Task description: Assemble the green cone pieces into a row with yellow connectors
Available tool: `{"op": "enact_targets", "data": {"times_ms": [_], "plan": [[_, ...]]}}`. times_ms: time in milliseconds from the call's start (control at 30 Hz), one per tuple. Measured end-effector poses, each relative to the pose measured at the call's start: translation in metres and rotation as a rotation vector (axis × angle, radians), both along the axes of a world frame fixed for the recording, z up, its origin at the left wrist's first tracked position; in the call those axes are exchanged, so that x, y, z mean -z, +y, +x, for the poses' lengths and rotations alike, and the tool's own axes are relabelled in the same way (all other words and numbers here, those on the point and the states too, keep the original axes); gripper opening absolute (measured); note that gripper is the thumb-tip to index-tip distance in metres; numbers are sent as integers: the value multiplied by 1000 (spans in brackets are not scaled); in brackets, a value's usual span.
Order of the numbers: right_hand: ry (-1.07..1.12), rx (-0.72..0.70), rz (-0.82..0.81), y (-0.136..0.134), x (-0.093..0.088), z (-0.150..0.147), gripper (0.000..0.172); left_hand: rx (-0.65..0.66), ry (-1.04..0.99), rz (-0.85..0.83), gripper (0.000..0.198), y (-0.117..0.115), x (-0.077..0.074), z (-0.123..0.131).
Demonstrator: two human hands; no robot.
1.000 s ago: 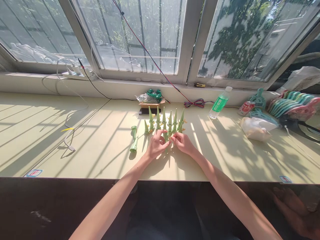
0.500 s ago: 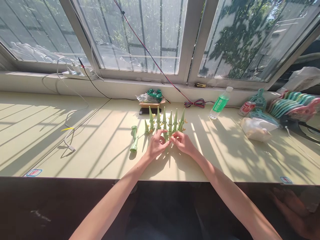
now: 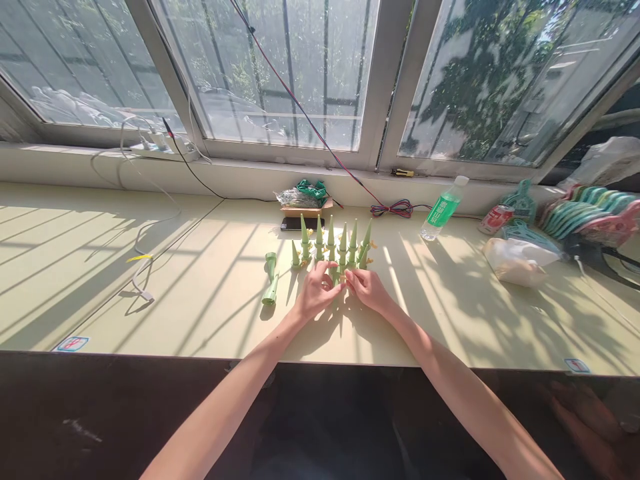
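Observation:
Several pointed green plastic cones [image 3: 331, 233] stand upright in rows on the table, some with small yellow pieces [image 3: 373, 245] at their sides. At the near edge of this group my left hand [image 3: 316, 291] curls thumb and fingers around a green cone, which they partly cover. My right hand [image 3: 367, 288] meets it from the other side, thumb and fingertips pinched together at the base of the cones. Whatever small thing is in that pinch is mostly hidden. Left of the group lies a separate green piece [image 3: 271, 279], narrow in the middle and wider at its ends.
Behind the cones are a dark phone [image 3: 291, 224] and a small box [image 3: 303, 204] with clear and green packaging. A green-labelled bottle [image 3: 443, 210], a red can [image 3: 496, 219], a plastic bag [image 3: 521, 261] and hangers [image 3: 590, 217] stand rightward. A white cable [image 3: 143, 267] lies left.
The view has shifted slightly. My hands stay at the same cone, with the right fingertips drawn a little away from the left thumb.

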State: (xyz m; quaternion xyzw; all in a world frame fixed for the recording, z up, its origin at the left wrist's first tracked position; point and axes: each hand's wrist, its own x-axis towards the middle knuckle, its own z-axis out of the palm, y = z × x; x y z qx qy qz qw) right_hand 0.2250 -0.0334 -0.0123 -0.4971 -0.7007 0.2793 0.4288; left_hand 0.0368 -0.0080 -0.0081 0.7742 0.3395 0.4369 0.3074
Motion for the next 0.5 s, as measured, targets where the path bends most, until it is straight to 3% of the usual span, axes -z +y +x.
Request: {"op": "enact_targets", "data": {"times_ms": [167, 500], "plan": [[41, -20, 19, 0, -1, 1, 32, -45, -4, -16, 35, 0, 1, 0], [5, -52, 42, 0, 2, 3, 27, -46, 39, 57, 31, -1, 4, 0]]}}
